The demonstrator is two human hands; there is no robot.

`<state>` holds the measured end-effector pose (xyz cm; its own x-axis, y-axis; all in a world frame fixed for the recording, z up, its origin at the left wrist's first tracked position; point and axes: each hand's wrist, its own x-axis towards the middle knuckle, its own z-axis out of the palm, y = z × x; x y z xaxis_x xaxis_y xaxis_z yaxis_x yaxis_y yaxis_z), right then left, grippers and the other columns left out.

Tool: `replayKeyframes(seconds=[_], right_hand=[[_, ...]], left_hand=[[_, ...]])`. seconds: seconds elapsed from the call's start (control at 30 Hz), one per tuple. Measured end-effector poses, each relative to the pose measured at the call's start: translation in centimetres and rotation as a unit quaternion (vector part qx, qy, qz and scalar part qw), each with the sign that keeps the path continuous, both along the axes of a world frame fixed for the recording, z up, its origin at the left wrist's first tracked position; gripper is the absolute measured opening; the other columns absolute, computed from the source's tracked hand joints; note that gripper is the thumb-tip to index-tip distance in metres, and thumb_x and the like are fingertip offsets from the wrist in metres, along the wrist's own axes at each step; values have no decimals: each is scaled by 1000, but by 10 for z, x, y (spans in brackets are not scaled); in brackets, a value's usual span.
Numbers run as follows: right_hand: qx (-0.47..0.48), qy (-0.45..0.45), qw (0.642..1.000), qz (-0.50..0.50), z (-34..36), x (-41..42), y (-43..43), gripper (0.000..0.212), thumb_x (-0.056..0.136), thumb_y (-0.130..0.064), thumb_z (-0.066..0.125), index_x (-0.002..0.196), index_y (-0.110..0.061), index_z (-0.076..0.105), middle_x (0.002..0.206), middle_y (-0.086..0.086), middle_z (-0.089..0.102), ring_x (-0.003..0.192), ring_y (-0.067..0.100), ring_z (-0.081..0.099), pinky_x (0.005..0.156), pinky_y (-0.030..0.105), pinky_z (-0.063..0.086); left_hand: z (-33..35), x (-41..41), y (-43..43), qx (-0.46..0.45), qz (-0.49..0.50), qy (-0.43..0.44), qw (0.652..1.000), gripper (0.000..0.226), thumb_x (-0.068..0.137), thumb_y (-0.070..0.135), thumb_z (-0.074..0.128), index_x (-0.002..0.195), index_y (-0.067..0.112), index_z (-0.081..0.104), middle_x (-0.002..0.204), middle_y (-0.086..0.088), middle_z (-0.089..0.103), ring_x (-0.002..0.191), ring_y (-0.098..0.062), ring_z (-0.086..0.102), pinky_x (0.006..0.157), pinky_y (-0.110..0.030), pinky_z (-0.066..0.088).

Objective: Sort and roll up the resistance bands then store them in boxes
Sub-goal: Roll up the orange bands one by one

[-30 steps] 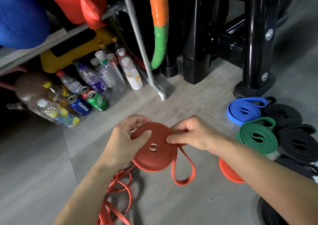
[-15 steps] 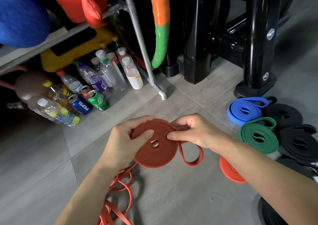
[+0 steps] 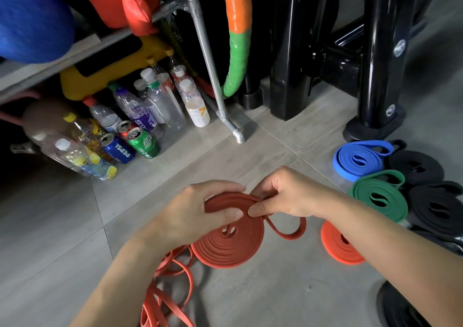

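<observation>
We are holding the red band coil (image 3: 233, 246) over the floor (image 3: 275, 299), its flat face tilted toward us. Our left hand (image 3: 195, 216) is clamping the coil's upper left edge, with the thumb lying on the face and the fingers (image 3: 225, 185) curling over the rim. Our right hand (image 3: 288, 196) is pinching the band at the upper right rim between thumb and forefinger, and the two hands are almost touching. From that pinch the loose tail (image 3: 288, 235) is curving out to the right as a low loop just beside the coil's right edge. Under our left forearm the loose red bands (image 3: 170, 289) are lying tangled, running off the bottom edge. To the right the orange roll (image 3: 338, 249) is sitting near the tail's end, partly under our right forearm, with the green roll (image 3: 378, 199) and blue roll (image 3: 358, 159) beyond it and the black rolls (image 3: 438, 206) along the right edge. Ahead of our hands bare tile is lying open up to the bottles and cans (image 3: 140, 119), the grey pipe leg (image 3: 226, 119) and the black post foot (image 3: 370, 129).
</observation>
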<state>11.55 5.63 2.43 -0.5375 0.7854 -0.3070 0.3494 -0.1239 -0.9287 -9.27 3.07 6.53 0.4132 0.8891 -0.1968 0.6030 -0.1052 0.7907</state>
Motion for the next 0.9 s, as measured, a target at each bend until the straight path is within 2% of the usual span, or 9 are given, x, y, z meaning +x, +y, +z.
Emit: replayKeyframes(seconds=[0.03, 0.1, 0.23, 0.33, 0.47, 0.6, 0.73, 0.83, 0.9], right_hand=[[12, -19, 1000, 11, 2, -1, 2, 11, 72, -18, 81, 81, -22, 76, 80, 0, 75, 71, 3, 66, 72, 20, 53], [29, -38, 999, 18, 3, -2, 5, 12, 70, -22, 82, 81, -25, 76, 78, -5, 74, 69, 0, 64, 70, 18, 51], [20, 30, 999, -3, -1, -1, 2, 15, 71, -21, 81, 71, -34, 75, 74, -8, 74, 69, -1, 65, 67, 13, 48], [48, 34, 997, -45, -7, 2, 3, 16, 71, -26, 81, 69, -40, 73, 66, -12, 69, 62, -2, 59, 63, 15, 46], [63, 26, 995, -69, -17, 6, -1, 13, 74, -28, 79, 67, -35, 71, 50, -10, 48, 50, 7, 42, 49, 22, 35], [60, 46, 992, -99, -21, 6, -2, 18, 74, -24, 79, 70, -40, 72, 49, -11, 51, 47, 5, 43, 47, 19, 37], [59, 42, 992, -107, -23, 7, -1, 10, 73, -25, 80, 72, -31, 73, 46, -11, 48, 45, 4, 41, 43, 16, 33], [60, 33, 993, -96, -22, 8, 0, 7, 74, -26, 79, 73, -26, 73, 44, -10, 45, 44, 5, 38, 42, 16, 30], [63, 23, 994, -88, -20, 7, 1, 11, 74, -24, 79, 74, -16, 72, 43, -9, 44, 42, 5, 36, 41, 15, 29]], left_hand=[[-1, 5, -1, -1, -5, 9, 1000, 31, 75, 35, 74, 98, 51, 61, 95, 24, 68, 86, 5, 65, 81, -12, 49], [-5, 10, -2, -4, 16, -6, 1000, 30, 79, 22, 74, 94, 45, 63, 90, 20, 71, 85, 0, 67, 82, -18, 51], [-13, 12, -6, 20, 73, -53, 996, 29, 83, 9, 69, 92, 36, 68, 88, 18, 73, 83, 1, 68, 78, -15, 51], [-18, 9, -8, -4, 118, -91, 989, 26, 83, 6, 68, 95, 29, 70, 86, 9, 75, 80, -7, 70, 77, -20, 55], [-22, 4, -6, -42, 188, -157, 969, 25, 80, 6, 68, 99, 22, 72, 85, 3, 75, 77, -8, 70, 76, -20, 56], [-22, 7, -7, -85, 221, -213, 948, 15, 69, 20, 70, 80, 27, 78, 82, -6, 75, 71, -16, 71, 67, -24, 58], [-19, 9, -7, -120, 232, -247, 933, 15, 65, 17, 71, 77, 21, 79, 80, -11, 74, 69, -20, 71, 63, -24, 57], [-18, 9, -7, -119, 241, -235, 934, 9, 68, 12, 72, 75, 16, 77, 77, -11, 74, 65, -20, 70, 60, -25, 57], [-18, 8, -7, -113, 237, -213, 941, 7, 71, 14, 72, 78, 14, 73, 75, -11, 74, 62, -19, 69, 59, -24, 57]])
